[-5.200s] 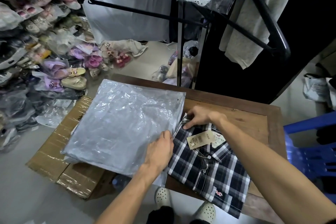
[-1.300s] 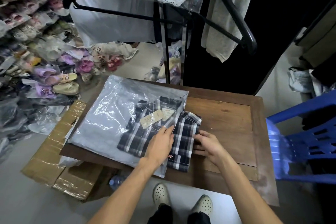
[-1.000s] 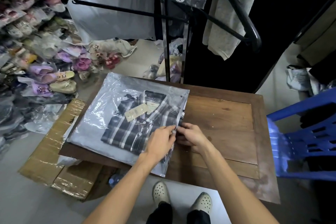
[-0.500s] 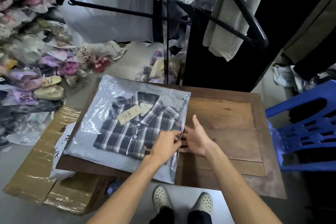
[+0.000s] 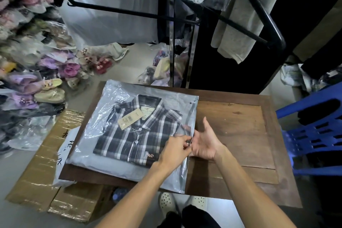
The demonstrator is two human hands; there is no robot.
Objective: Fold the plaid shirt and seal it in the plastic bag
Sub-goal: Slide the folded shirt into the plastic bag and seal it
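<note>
The folded plaid shirt, dark with white stripes and a tan tag at its collar, lies wholly inside the clear plastic bag on the wooden table. The bag's open edge runs along its right side. My left hand pinches that edge near its middle. My right hand lies palm up just right of the edge, thumb raised, with its fingertips slipped under the plastic there.
A flattened cardboard box lies left of the table. A blue plastic chair stands at the right. A black garment rack with hanging clothes stands behind. Bagged shoes pile at the left.
The shirt slid leftward fully into the bag. My right hand came out of the bag and opened by its right edge. My left hand stayed pinching that edge.
</note>
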